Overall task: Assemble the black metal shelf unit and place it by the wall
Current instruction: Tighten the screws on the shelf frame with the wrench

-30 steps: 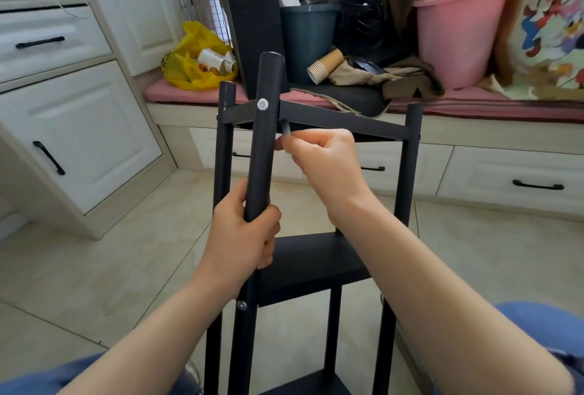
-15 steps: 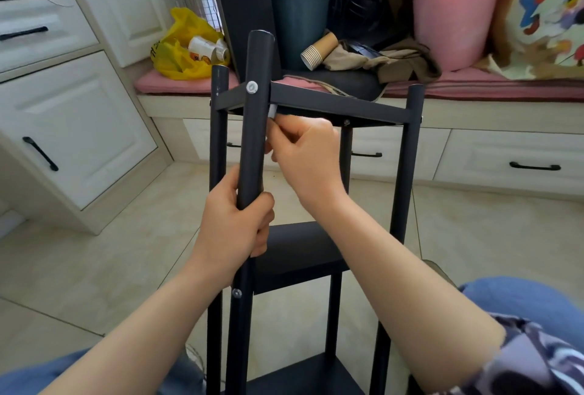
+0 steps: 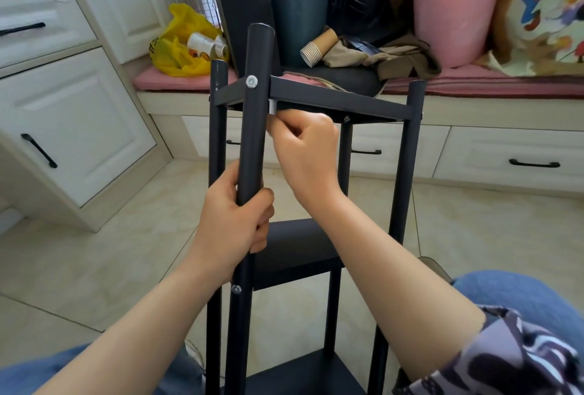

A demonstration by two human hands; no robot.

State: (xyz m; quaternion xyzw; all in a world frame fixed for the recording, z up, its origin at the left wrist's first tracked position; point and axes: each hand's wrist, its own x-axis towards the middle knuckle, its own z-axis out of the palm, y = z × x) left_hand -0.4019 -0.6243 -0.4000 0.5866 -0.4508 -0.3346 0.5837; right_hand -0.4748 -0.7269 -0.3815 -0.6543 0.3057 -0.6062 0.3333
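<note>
Gripping the near front post (image 3: 255, 129) of the black metal shelf unit (image 3: 294, 246), the left hand (image 3: 235, 224) is wrapping fully round it below the top shelf (image 3: 341, 100). The right hand (image 3: 308, 151) is curling tight, pinching a small pale piece (image 3: 272, 108) just under the top shelf edge, beside the post; tool or part, cannot tell. A silver screw head (image 3: 251, 81) is showing where post meets shelf. The unit is standing upright on the tiled floor (image 3: 94, 252) between the person's knees, in front of the pink-cushioned bench (image 3: 474, 81).
</note>
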